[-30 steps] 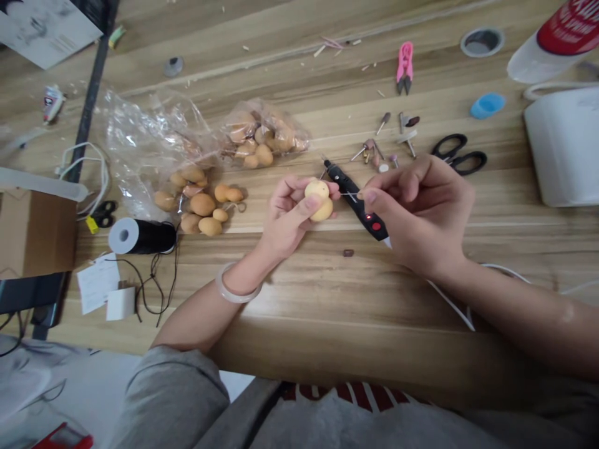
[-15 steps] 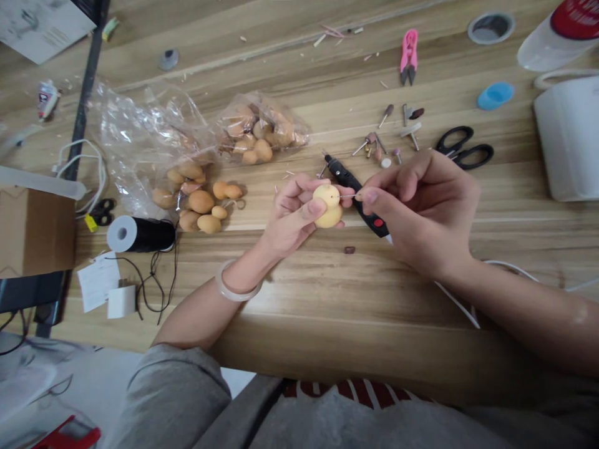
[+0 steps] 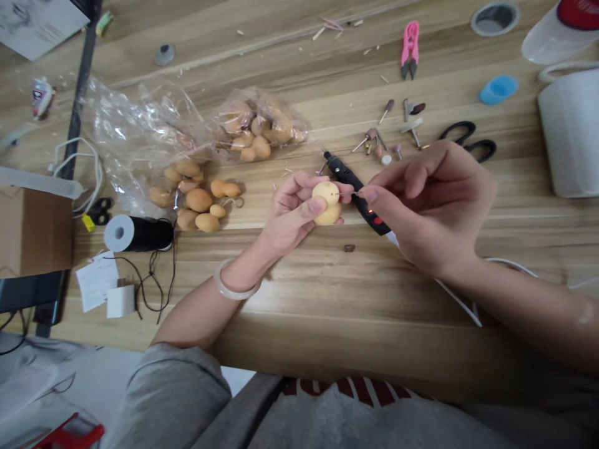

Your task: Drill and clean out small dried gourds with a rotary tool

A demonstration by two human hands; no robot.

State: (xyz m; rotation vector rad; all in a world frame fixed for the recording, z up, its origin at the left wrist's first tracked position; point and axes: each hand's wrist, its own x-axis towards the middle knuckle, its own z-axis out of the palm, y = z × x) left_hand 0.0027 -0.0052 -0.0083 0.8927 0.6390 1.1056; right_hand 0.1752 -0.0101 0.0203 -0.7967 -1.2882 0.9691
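Note:
My left hand [image 3: 294,215] is closed around a small pale-yellow gourd [image 3: 328,216], thumb across its near side. A dark hole shows in the gourd's upper bulb. My right hand [image 3: 440,209] pinches a thin metal wire [image 3: 345,193] between thumb and forefinger; the wire's far end meets the gourd at the hole. How deep it reaches cannot be seen. Just behind the hands lies a black rotary tool [image 3: 346,176] with a red button, its lower cord end partly hidden by my right hand. A small brown piece [image 3: 349,248] lies on the table below the gourd.
More gourds [image 3: 199,199] lie at the left, by plastic bags [image 3: 262,118] holding others. Grinding bits [image 3: 372,138], black scissors [image 3: 482,149] and pink snips [image 3: 410,50] are at the back right. A black thread spool [image 3: 150,234] and white adapter [image 3: 120,302] sit at the left.
My right hand has shifted slightly to the right, the wire still at the gourd. An orange light now shows beside the tool's red button. My left hand keeps its hold.

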